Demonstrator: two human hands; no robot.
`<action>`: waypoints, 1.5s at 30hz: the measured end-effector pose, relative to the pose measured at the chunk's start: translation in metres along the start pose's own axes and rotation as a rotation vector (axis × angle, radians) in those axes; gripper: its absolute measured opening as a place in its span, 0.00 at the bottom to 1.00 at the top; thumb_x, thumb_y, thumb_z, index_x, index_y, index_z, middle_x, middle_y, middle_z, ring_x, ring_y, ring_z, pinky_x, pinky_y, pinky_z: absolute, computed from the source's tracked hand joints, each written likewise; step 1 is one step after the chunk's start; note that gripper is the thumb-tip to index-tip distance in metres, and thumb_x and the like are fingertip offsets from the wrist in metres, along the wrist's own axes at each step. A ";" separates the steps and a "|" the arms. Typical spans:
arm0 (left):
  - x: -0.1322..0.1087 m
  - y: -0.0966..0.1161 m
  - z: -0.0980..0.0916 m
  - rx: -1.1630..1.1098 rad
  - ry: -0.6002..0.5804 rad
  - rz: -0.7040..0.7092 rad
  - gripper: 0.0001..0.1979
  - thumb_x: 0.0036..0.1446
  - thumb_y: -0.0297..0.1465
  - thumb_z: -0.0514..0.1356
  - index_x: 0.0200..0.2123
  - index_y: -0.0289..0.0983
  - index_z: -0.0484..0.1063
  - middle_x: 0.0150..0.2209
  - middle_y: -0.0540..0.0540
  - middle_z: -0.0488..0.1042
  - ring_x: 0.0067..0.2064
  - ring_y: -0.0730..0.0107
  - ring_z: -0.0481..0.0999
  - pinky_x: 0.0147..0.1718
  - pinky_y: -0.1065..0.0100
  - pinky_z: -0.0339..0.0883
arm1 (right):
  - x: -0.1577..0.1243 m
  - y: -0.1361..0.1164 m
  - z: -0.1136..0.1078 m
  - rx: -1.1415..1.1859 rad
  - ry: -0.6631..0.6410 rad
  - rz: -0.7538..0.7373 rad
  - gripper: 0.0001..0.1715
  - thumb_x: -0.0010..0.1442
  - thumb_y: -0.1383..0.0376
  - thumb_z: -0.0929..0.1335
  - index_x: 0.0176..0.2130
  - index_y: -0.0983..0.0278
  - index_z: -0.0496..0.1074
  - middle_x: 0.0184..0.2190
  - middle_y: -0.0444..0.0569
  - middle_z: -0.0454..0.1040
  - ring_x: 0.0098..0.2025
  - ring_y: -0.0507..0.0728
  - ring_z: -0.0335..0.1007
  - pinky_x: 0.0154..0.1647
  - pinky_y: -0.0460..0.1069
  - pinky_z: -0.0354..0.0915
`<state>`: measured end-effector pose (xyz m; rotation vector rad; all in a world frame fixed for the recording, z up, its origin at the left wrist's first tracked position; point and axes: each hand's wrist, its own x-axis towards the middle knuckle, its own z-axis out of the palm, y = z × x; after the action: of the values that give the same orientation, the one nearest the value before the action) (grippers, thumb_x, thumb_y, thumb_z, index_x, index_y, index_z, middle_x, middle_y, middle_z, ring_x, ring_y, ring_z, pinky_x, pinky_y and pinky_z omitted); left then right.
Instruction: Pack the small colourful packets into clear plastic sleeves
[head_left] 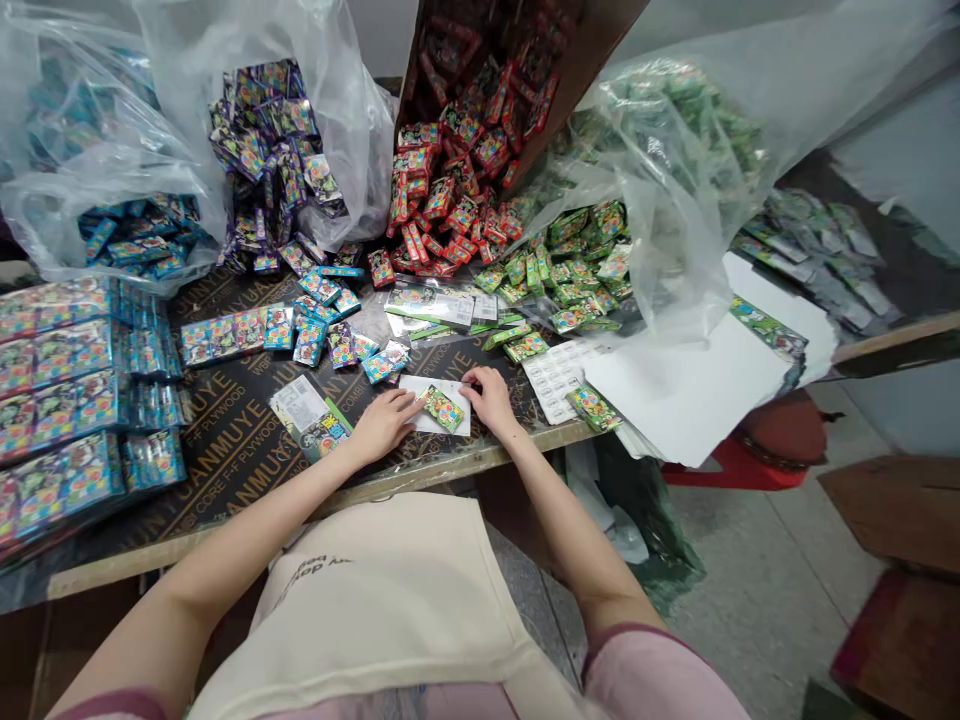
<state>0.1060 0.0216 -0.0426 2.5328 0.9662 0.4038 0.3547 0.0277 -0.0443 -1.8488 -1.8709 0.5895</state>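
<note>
Two bare hands meet over a small white sheet (454,388) near the front edge of a dark, printed plywood table (217,455), with one green packet (442,409) lying aslant on top of the sheet. The left hand (386,425) comes in from the left, palm down, its fingers loosely extended and partly spread, the tips at the sheet's left side and beside the packet; whether they grip anything cannot be told. The right hand (489,400) is half closed, fingers bent at the sheet's upper right corner, and whether it pinches the paper is likewise unclear. Left of the left hand lies a flat clear-wrapped pack (309,415) with a white label. Just beyond the sheet, loose blue packets (319,288) and purple packets (342,344) are scattered. Farther back, red packets (450,200) spill from a tilted brown carton (577,90), and green ones lie at the mouth of a clear plastic bag (667,220). Stacked wrapped bundles (60,400) fill the left end, while large white sheets (667,385) lie to the right, overhanging the edge.
</note>
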 end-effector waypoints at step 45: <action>-0.074 -0.012 -0.079 -0.923 0.680 -0.526 0.29 0.56 0.40 0.61 0.58 0.42 0.55 0.52 0.44 0.67 0.50 0.63 0.71 0.51 0.61 0.65 | 0.014 -0.204 0.031 0.932 0.113 -0.091 0.24 0.56 0.56 0.71 0.52 0.59 0.70 0.42 0.50 0.78 0.43 0.58 0.74 0.44 0.54 0.71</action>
<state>0.0146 -0.0005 0.0121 1.2571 1.2279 1.2329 0.1707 0.0386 0.0497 -1.1357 -1.2450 1.0623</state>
